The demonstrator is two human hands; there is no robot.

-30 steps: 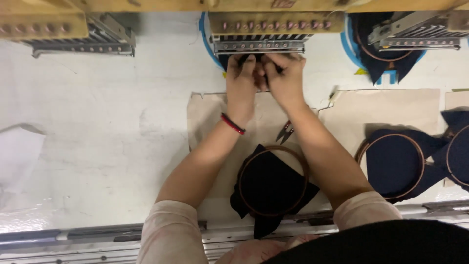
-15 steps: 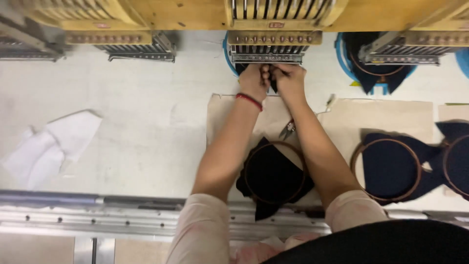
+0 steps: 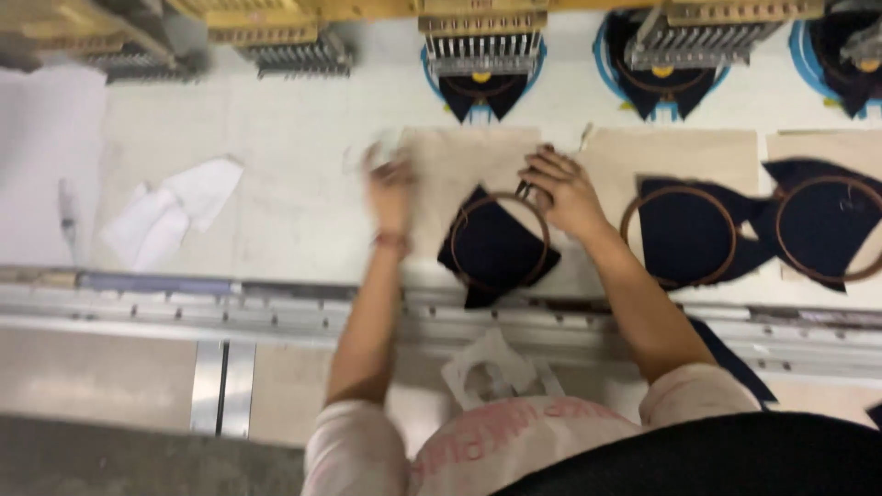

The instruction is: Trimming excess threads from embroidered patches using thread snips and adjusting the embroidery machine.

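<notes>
- White worktable [image 3: 294, 193], pale and bare at nine o'clock of centre.
- Crumpled white paper scraps [image 3: 170, 216] at nine o'clock on the table.
- Row of yellow-topped machine heads [image 3: 482, 41] along twelve o'clock.
- Two more hoops with dark cloth [image 3: 684, 230], [image 3: 827, 225] at three o'clock, on tan backing sheets [image 3: 680, 152].
- Grey metal rail [image 3: 184, 308] running across, below centre.

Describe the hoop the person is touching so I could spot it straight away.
On the pale worktable, below the row of embroidery heads, three wooden hoops hold dark navy fabric. It is the leftmost hoop, directly in front of the person. Only this one has the right hand resting on its rim.
</notes>
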